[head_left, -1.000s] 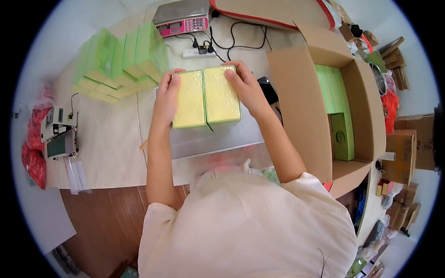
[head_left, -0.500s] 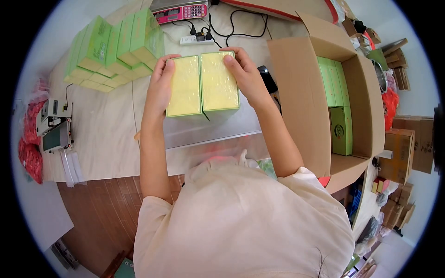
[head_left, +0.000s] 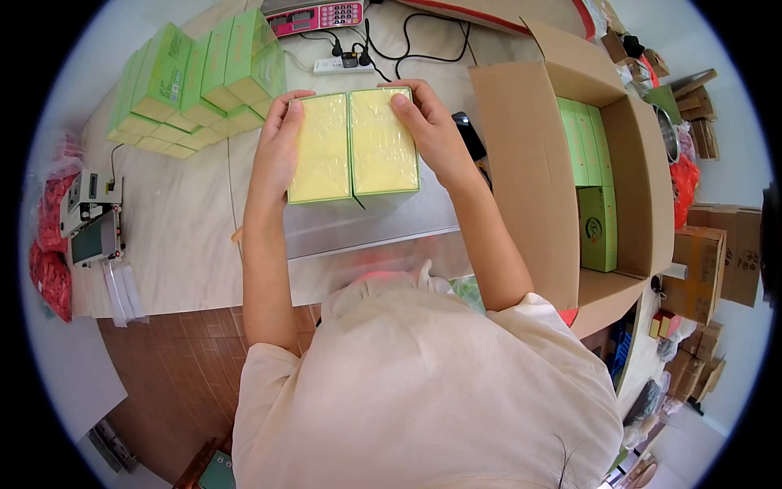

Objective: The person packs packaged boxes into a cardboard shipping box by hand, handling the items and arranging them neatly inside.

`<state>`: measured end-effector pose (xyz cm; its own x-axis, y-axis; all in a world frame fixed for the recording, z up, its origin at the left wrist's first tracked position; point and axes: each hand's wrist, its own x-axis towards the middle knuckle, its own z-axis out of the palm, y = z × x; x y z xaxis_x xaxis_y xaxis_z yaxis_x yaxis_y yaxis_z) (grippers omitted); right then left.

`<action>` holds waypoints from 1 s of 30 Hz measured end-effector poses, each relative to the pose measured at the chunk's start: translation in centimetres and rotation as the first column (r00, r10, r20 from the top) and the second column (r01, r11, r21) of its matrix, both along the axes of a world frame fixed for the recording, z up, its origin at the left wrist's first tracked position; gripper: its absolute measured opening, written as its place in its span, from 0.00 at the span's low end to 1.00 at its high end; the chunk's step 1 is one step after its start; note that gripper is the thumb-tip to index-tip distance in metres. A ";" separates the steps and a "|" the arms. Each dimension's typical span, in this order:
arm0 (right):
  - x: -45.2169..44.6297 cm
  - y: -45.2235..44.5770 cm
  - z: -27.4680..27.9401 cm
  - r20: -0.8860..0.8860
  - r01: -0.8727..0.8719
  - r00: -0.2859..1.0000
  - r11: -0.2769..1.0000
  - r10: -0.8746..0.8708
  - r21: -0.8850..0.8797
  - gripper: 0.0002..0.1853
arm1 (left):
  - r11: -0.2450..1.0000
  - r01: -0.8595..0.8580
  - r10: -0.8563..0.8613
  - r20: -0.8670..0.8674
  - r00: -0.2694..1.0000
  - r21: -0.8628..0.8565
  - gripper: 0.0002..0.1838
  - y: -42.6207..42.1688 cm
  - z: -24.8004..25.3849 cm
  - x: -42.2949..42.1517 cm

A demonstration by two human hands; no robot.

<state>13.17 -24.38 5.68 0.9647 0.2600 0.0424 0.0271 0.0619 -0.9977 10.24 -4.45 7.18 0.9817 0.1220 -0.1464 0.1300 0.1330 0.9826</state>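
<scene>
Two yellow-faced boxes with green edges and shiny clear wrap are side by side between my hands. My left hand (head_left: 279, 138) grips the outer side of the left box (head_left: 320, 151), thumb near its upper corner. Around the right box (head_left: 384, 143) my right hand (head_left: 428, 130) is closed, with its thumb on the top face. Beneath them lies a grey flat surface (head_left: 366, 232). Green boxes (head_left: 183, 81) are stacked at the upper left. To the right, an open carton (head_left: 525, 179) holds several green boxes (head_left: 597, 228), one with a dark round emblem.
A pink and grey scale (head_left: 314, 16) stands at the back, near a white power strip (head_left: 344, 65) and black cables. On the far left are a small machine (head_left: 91, 216) and red bags (head_left: 50, 273). A dark phone-like object (head_left: 468, 136) lies beside my right forearm.
The view has shifted, so the table things appear higher and slightly left. My hands still hold the two boxes, which show a little higher and more to the left in view.
</scene>
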 end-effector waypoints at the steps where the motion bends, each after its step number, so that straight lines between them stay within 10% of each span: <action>1: 0.0 0.0 0.0 -0.008 0.002 1.000 1.000 -0.002 0.004 0.14 | 1.000 0.000 0.000 0.003 1.000 0.001 0.14 0.0 0.0 0.0; 8: -0.5 0.2 -0.2 -0.109 0.038 0.994 0.996 -0.029 0.085 0.19 | 0.999 0.032 -0.032 -0.004 0.999 -0.042 0.17 0.4 -0.2 0.0; 11: -0.2 0.3 -2.8 -0.166 0.189 0.975 0.943 -0.148 0.273 0.25 | 0.937 0.041 -0.069 -0.071 0.995 -0.348 0.21 1.1 -0.9 -0.5; 20: -2.7 -2.8 -7.1 -0.398 0.092 0.904 0.980 -0.157 -0.177 0.25 | 0.899 -0.186 0.035 -0.357 0.934 -0.397 0.25 2.5 -6.1 -4.6; 30: -1.7 -3.2 -11.9 -0.521 -0.059 0.852 0.979 -0.052 -0.194 0.25 | 0.970 -0.028 -0.081 -0.428 0.900 -0.242 0.29 2.0 -8.1 -5.3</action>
